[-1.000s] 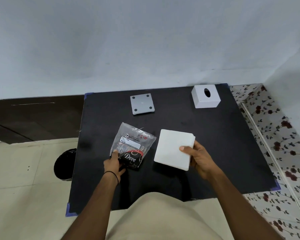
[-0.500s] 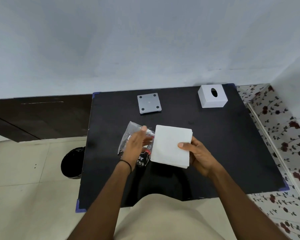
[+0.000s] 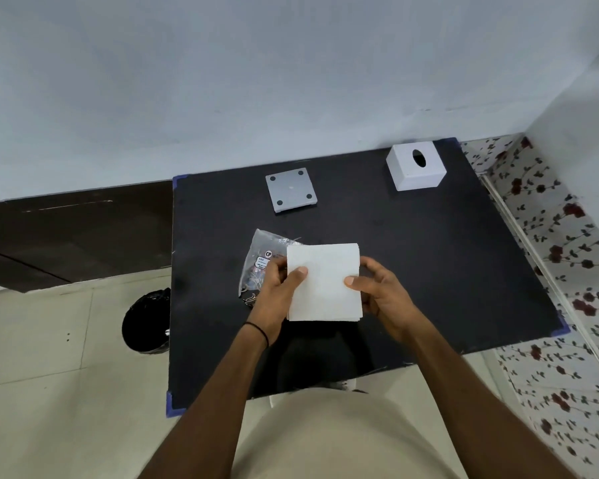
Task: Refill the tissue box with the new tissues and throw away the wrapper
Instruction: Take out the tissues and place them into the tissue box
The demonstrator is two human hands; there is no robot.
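Note:
A white stack of tissues [image 3: 324,281] is held above the black table [image 3: 446,264] between both hands. My left hand [image 3: 277,288] grips its left edge, thumb on top. My right hand [image 3: 377,288] grips its right edge, thumb on top. The clear plastic wrapper [image 3: 261,257] with dark print lies on the table just left of the stack, partly hidden by my left hand. The white tissue box [image 3: 416,166], oval slot up, stands at the table's back right. Its grey base plate [image 3: 291,189] lies at the back middle, apart from the box.
A black bin [image 3: 146,323] lined with a bag stands on the tiled floor left of the table. A pale wall runs behind the table. A flowered floor strip [image 3: 567,271] lies to the right.
My left hand left the wrapper and moved right to take the stack's left edge. The stack now sits squarer, held by both hands. The wrapper lies where it was.

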